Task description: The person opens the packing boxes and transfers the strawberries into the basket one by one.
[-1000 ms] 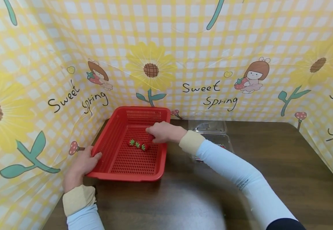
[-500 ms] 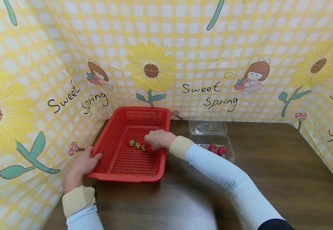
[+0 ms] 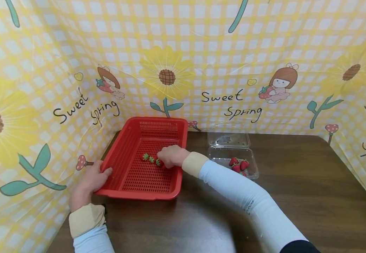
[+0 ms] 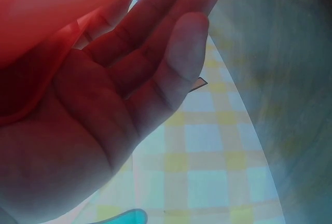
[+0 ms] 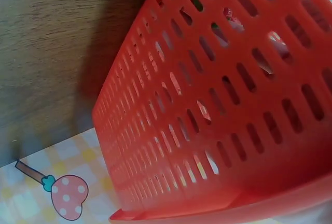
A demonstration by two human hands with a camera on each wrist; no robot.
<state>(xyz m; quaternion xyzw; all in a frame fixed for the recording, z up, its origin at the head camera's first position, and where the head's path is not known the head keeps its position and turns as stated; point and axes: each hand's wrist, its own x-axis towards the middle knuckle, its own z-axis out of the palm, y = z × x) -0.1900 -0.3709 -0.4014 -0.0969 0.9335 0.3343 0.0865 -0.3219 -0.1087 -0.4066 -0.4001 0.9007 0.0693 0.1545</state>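
Note:
A red slotted plastic basket [image 3: 138, 194] stands on the table, and my left hand [image 3: 91, 178] grips its near left corner. The thumb lies over the rim; in the left wrist view the other fingers [image 4: 155, 53] reach along the outside of the wall. My right hand [image 3: 171, 156] is down inside the basket, fingers curled, pinching a strawberry [image 3: 163, 165] mostly hidden under the fingertips. Just left of it lies a short row of strawberries [image 3: 151, 160] with green tops. The right wrist view mostly shows the basket's slotted side wall [image 5: 171, 105], with bits of red and green through the slots.
Right of the basket sits a clear plastic box [image 3: 255, 172], its lid [image 3: 228, 140] folded back toward the wall, with several strawberries [image 3: 236, 168] inside. A checked cloth [image 3: 183, 52] hangs behind and at both sides of the brown table [image 3: 290, 182].
My right hand has come down and slightly nearer inside the basket, carrying the strawberry to the right end of the row. The left hand and basket stay put; the clear box is now uncovered.

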